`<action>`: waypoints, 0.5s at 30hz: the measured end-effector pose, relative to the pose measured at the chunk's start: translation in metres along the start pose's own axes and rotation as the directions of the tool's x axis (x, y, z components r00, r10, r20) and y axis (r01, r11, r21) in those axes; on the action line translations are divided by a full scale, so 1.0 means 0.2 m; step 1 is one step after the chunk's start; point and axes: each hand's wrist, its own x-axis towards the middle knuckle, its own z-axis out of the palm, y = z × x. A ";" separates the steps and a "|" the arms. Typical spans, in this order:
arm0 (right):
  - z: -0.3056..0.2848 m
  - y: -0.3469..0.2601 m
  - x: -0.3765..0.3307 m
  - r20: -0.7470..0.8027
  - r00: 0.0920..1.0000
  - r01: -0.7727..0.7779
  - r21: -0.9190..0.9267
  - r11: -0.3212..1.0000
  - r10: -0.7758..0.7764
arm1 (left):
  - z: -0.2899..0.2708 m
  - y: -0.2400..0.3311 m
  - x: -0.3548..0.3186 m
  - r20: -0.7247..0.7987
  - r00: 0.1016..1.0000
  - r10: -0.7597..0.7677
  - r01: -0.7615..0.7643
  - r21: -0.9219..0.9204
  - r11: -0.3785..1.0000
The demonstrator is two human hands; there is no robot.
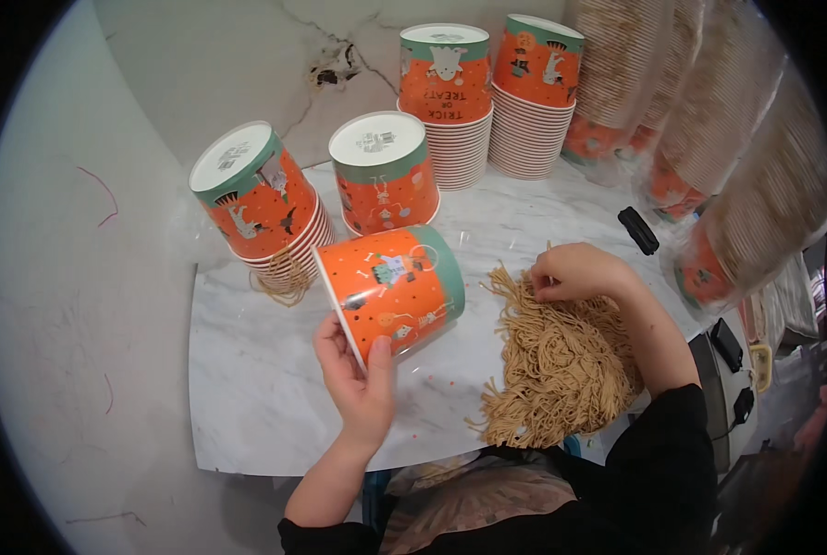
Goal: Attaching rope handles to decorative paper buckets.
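Note:
My left hand (pixel 356 384) grips an orange paper bucket (pixel 390 291) with a green band at its base. The bucket is tipped on its side above the table, its white rim toward the left; my thumb lies outside, and the other fingers go in past the rim. Over a heap of tan cords (pixel 571 370) to the right, my right hand (pixel 571 273) is closed, its fingertips pinched at the heap's upper edge on a cord. The cord between those fingers is mostly hidden.
Upside-down stacks of matching buckets stand behind: one at left (pixel 256 203) with tan cord loops (pixel 286 277) beside it, others at centre (pixel 384 176) and back (pixel 446 92). Plastic-wrapped stacks (pixel 719 120) line the right. A black bundle (pixel 637 231) lies on the marbled table (pixel 256 398).

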 end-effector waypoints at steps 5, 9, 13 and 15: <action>0.00 0.00 0.01 0.019 0.999 0.048 0.013 0.999 -0.048 | 0.02 0.07 0.01 -0.043 0.981 -0.190 0.179 -0.182 0.967; -0.07 -0.04 0.01 -0.083 0.995 0.069 0.231 0.970 -0.051 | 0.02 0.07 0.01 -0.052 0.984 -0.168 0.158 -0.160 0.974; -0.15 -0.08 0.03 -0.166 0.984 0.120 0.379 0.918 -0.060 | 0.01 0.05 0.01 -0.031 0.987 -0.160 0.153 -0.165 0.974; -0.20 -0.14 0.04 -0.193 0.981 0.096 0.461 0.882 -0.006 | 0.00 0.04 0.02 -0.020 0.990 -0.142 0.137 -0.162 0.977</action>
